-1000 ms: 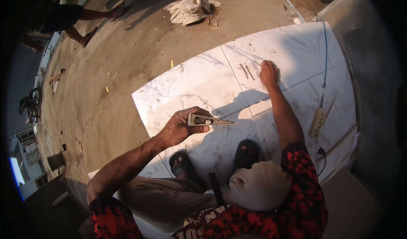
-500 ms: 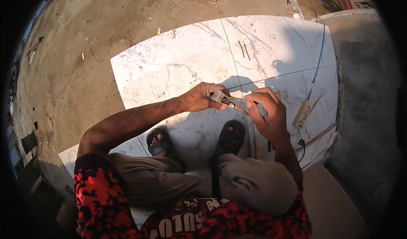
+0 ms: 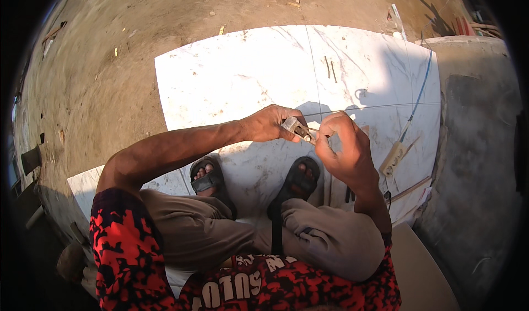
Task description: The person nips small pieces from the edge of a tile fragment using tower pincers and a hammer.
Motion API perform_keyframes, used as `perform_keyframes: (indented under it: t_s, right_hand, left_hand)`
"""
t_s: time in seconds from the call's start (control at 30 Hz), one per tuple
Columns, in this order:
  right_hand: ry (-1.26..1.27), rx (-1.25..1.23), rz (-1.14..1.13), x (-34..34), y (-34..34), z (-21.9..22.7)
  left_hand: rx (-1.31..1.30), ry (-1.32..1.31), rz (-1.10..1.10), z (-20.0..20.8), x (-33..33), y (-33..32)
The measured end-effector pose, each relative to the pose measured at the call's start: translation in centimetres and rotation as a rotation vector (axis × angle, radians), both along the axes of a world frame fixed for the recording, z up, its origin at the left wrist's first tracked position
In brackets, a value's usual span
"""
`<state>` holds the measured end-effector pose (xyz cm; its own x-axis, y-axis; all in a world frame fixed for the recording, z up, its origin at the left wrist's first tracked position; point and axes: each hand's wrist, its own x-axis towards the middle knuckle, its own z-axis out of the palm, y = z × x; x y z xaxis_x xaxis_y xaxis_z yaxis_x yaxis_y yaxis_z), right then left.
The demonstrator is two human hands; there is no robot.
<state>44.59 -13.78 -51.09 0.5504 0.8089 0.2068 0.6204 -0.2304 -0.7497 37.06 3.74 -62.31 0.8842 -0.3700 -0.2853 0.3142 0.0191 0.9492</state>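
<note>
Both my hands meet above the white tiles, in front of my knees. My left hand point(image 3: 271, 123) is closed around a small worn metal tool part point(image 3: 297, 128), grey with a dark slot and a round, shiny end; its exact kind I cannot make out. Just right of it, my right hand point(image 3: 346, 145) is closed in a pinch at the part's far end. Between the two hands shows a thin, light-brown sliver point(image 3: 313, 129), partly hidden by my right fingers.
Marble-patterned white tiles point(image 3: 220, 85) lie under my sandalled feet. Two nails point(image 3: 330, 69) rest on them farther off. To the right lie a power strip point(image 3: 392, 159) and a blue cable point(image 3: 423, 82), beside a grey concrete surface point(image 3: 468, 129). Bare brown ground point(image 3: 110, 85) spreads left.
My right fingers have moved in closer to my left hand and now cover the tapered end of the metal part. The view has shifted slightly.
</note>
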Motion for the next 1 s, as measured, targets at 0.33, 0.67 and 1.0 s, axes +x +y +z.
perform_keyframes:
  t_s: [0.33,0.67,1.0]
  right_hand:
    - [-0.389,-0.075,0.134,-0.7,0.9,-0.9]
    - [-0.175,0.056,0.054,-1.1,0.0,-1.4]
    - [-0.124,-0.517,-0.792,-3.5,-22.0,-13.5]
  left_hand:
    - [0.043,-0.006,0.004,0.0,-0.2,0.0]
    - [0.29,-0.429,-0.027,1.3,-1.1,-0.1]
    - [0.265,-0.468,0.074,4.4,2.4,-1.3]
